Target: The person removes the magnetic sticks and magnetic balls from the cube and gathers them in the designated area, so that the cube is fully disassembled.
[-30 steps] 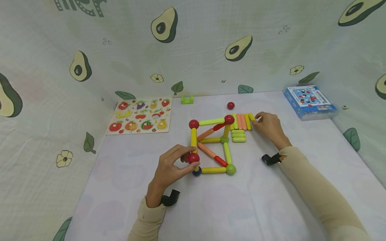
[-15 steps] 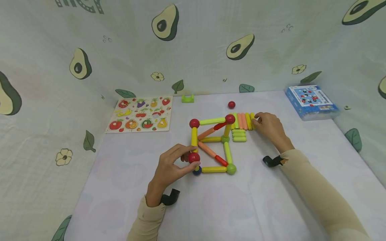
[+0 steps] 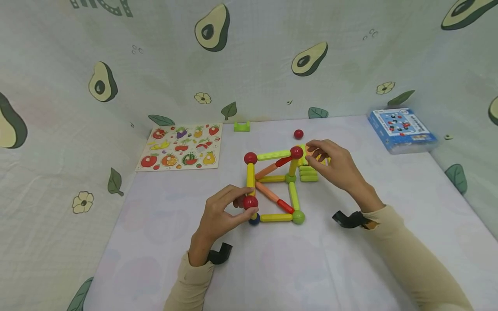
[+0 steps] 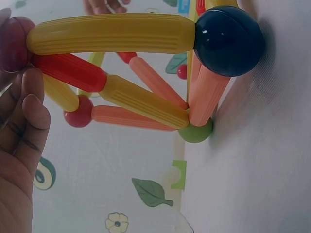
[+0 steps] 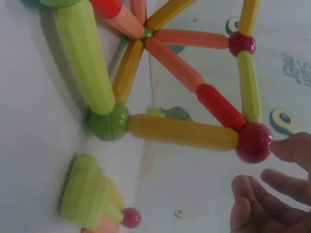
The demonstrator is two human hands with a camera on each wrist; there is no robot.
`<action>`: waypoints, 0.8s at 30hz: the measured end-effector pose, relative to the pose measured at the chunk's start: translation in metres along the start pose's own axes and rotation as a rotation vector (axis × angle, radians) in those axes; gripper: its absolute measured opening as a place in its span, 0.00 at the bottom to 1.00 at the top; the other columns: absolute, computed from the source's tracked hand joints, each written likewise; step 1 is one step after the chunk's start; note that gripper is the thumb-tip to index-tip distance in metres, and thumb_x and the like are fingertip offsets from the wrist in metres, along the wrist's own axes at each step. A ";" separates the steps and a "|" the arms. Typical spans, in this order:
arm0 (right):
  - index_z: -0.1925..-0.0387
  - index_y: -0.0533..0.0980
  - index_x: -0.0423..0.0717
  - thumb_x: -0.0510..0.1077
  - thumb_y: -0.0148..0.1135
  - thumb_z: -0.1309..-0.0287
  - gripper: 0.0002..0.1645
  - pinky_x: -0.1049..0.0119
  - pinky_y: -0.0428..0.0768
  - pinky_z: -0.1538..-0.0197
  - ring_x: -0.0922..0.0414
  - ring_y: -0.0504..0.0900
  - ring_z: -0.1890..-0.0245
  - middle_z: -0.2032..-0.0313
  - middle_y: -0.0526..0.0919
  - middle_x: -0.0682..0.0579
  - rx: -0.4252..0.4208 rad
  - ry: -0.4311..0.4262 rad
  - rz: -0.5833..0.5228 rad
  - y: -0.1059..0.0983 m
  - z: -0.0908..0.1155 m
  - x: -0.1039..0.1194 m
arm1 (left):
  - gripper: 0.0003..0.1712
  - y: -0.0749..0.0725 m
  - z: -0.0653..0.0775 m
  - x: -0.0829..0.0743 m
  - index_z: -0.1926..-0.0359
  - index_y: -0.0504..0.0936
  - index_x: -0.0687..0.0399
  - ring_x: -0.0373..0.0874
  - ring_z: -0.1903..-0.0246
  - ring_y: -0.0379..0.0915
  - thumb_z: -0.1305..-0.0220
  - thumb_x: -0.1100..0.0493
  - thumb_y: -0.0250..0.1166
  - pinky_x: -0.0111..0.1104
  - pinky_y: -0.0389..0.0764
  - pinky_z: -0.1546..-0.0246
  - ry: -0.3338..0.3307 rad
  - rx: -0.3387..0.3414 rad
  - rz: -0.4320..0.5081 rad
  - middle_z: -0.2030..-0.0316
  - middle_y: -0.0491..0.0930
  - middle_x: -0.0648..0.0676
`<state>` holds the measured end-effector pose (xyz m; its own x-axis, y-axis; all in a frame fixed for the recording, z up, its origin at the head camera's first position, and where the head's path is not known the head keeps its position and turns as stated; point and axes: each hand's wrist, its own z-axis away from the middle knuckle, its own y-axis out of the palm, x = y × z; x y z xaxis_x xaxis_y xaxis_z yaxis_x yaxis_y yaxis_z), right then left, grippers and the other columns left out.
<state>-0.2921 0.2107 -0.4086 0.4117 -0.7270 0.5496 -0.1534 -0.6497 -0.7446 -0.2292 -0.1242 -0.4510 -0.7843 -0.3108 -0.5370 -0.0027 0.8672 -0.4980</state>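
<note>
Avocado-print cloth (image 3: 253, 82) hung behind the white table (image 3: 280, 268), blue box (image 3: 402, 131) far right, contents hidden, stick-and-ball frame (image 3: 268, 192) stood centre, left hand (image 3: 222, 211) pinched its near-left red ball (image 3: 250, 202), right hand (image 3: 335, 165) relaxed beside its far-right corner.

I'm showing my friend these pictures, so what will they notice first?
Probably the colourful stick-and-ball frame in the middle of the table, with shiny red balls on top; the left fingers hold the nearest. Next, perhaps, the big avocados printed on the cloth behind. The blue box at the far right might stand out too.
</note>
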 end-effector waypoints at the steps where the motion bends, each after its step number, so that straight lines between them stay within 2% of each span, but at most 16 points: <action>1: 0.40 0.75 0.42 0.43 0.68 0.37 0.25 0.55 0.82 0.57 0.52 0.80 0.58 0.52 0.80 0.46 0.013 -0.030 -0.011 0.000 -0.002 0.003 | 0.25 0.000 0.000 0.000 0.46 0.84 0.53 0.39 0.69 0.72 0.44 0.51 0.77 0.29 0.77 0.71 0.002 -0.001 0.000 0.65 0.80 0.47; 5: 0.38 0.75 0.44 0.40 0.70 0.40 0.28 0.60 0.83 0.60 0.52 0.81 0.60 0.50 0.81 0.47 0.064 -0.131 -0.028 0.002 -0.013 0.011 | 0.25 0.000 0.000 0.001 0.46 0.84 0.53 0.39 0.70 0.72 0.45 0.53 0.77 0.30 0.77 0.71 0.006 -0.004 0.004 0.65 0.80 0.47; 9: 0.40 0.78 0.46 0.39 0.71 0.41 0.26 0.59 0.82 0.60 0.54 0.79 0.63 0.53 0.82 0.49 0.111 -0.182 -0.030 0.005 -0.022 0.013 | 0.25 0.000 0.001 0.001 0.46 0.84 0.53 0.39 0.69 0.72 0.43 0.51 0.76 0.29 0.77 0.71 0.005 0.002 0.004 0.65 0.79 0.46; 14: 0.46 0.82 0.45 0.41 0.71 0.40 0.19 0.61 0.80 0.64 0.55 0.76 0.66 0.59 0.80 0.49 0.134 -0.167 -0.024 0.009 -0.028 0.014 | 0.26 0.001 0.001 0.001 0.45 0.83 0.53 0.38 0.69 0.71 0.42 0.49 0.76 0.28 0.77 0.70 0.003 0.008 0.004 0.65 0.79 0.46; 20: 0.51 0.83 0.43 0.39 0.68 0.39 0.14 0.62 0.78 0.66 0.53 0.75 0.65 0.57 0.80 0.48 0.138 -0.148 -0.034 0.013 -0.032 0.015 | 0.26 0.001 0.001 0.001 0.45 0.83 0.52 0.37 0.68 0.71 0.42 0.49 0.75 0.27 0.77 0.69 -0.006 0.013 0.007 0.65 0.79 0.46; 24: 0.53 0.83 0.42 0.38 0.65 0.40 0.13 0.61 0.79 0.65 0.53 0.75 0.64 0.57 0.80 0.47 0.143 -0.140 -0.034 0.015 -0.033 0.017 | 0.25 0.000 0.000 0.001 0.46 0.84 0.52 0.38 0.69 0.71 0.43 0.50 0.76 0.30 0.78 0.71 -0.010 0.011 0.006 0.65 0.79 0.46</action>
<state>-0.3172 0.1814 -0.3975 0.5366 -0.6609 0.5247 -0.0124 -0.6279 -0.7782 -0.2297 -0.1244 -0.4519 -0.7778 -0.3096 -0.5470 0.0086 0.8649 -0.5019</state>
